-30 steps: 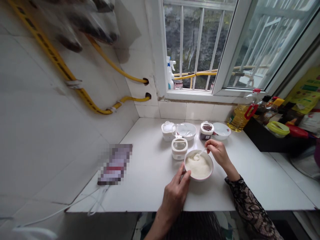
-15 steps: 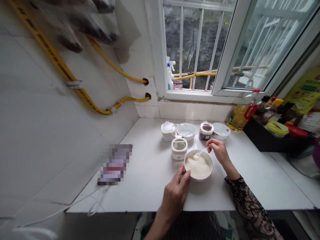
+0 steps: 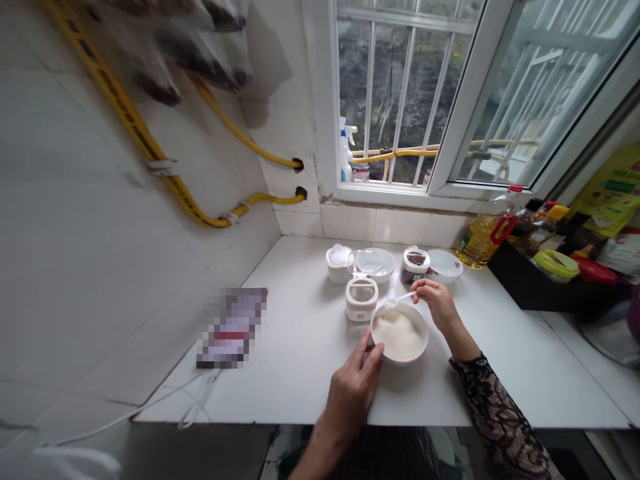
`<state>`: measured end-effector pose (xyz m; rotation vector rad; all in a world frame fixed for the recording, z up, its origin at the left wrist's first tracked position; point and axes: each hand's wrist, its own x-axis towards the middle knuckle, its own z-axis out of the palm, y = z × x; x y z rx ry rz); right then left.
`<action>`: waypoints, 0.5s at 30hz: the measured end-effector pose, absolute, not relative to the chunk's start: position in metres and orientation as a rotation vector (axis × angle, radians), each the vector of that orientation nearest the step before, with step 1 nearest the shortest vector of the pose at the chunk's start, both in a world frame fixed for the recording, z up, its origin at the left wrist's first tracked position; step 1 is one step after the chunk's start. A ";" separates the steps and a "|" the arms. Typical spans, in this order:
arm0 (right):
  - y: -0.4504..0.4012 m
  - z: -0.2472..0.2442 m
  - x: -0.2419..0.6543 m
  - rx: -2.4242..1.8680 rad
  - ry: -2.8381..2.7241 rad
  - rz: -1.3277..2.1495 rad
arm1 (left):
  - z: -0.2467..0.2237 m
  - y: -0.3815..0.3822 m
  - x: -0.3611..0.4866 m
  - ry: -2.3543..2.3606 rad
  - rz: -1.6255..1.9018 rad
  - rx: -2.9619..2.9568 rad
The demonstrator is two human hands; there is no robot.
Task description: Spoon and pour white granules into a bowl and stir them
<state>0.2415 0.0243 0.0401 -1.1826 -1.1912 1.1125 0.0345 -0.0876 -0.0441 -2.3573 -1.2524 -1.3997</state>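
Observation:
A white bowl (image 3: 400,361) holds a pale, whitish powder (image 3: 399,333) and stands on the counter. My left hand (image 3: 354,381) grips its left rim, thumb near the edge and fingers down the outer side. Between the fingertips of my right hand (image 3: 436,301) is the handle of a small white spoon (image 3: 400,299). Whitish powder sits in the spoon's tip, which is over the bowl's far rim, above the powder. Just behind the bowl to the left is a white-rimmed jar (image 3: 362,310) with its lid raised.
Farther back stand a jar of white contents (image 3: 340,267), a white bowl (image 3: 375,265), a jar of dark contents (image 3: 415,265) and another bowl (image 3: 444,267). An oil bottle (image 3: 483,240) and a black condiment box (image 3: 520,287) are at right. A blurred flat object (image 3: 233,330) with a cable lies left.
My right hand has lifted the spoon out of the powder, with powder on it, toward the bowl's far rim. My left hand keeps its hold on the bowl. The view has shifted slightly.

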 end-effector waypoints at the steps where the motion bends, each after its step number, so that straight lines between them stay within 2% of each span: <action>1: 0.025 0.042 0.238 -1.166 -1.195 1.096 | -0.045 -0.087 0.035 -1.253 -1.397 -2.352; 5: 0.020 0.049 0.218 -1.077 -1.340 0.877 | -0.047 -0.087 0.034 -1.250 -1.382 -2.350; 11: 0.006 0.052 0.198 -0.843 -2.009 0.157 | -0.046 -0.087 0.034 -1.234 -1.367 -2.366; 15: 0.004 0.053 0.205 -0.792 -1.998 0.035 | -0.046 -0.087 0.034 -1.243 -1.351 -2.373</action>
